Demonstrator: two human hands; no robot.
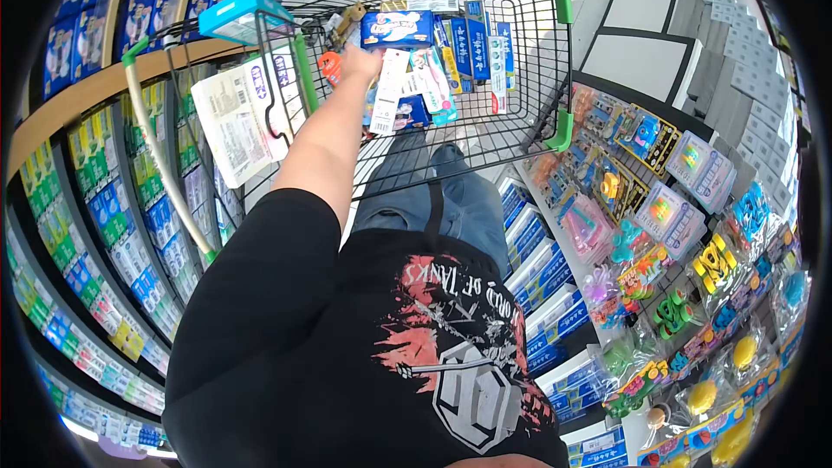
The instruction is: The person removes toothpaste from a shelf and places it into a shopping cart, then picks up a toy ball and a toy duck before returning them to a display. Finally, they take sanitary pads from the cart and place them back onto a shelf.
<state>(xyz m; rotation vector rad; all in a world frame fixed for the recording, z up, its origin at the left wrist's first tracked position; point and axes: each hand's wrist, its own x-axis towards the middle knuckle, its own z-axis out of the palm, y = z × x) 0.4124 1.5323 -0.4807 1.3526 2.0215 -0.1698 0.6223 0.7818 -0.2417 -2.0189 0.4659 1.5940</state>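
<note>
My left hand (360,61) reaches into the wire shopping cart (536,17) and grips the lower left edge of a blue pack (397,29) with white lettering. Its fingers are partly hidden by the pack. Just below the hand lies a long white box (388,91) with a barcode. A pink and white toothbrush pack (432,78) is beside that, along with several blue boxes (469,48). An orange item (330,67) sits to the left of my wrist. My right hand is out of view.
A teal box (246,16) and a white carton (243,117) rest at the cart's handle end. Shelves of toothpaste boxes (108,199) run along the left. Toys in packaging (676,217) hang on the right, beside stacked blue boxes (546,295).
</note>
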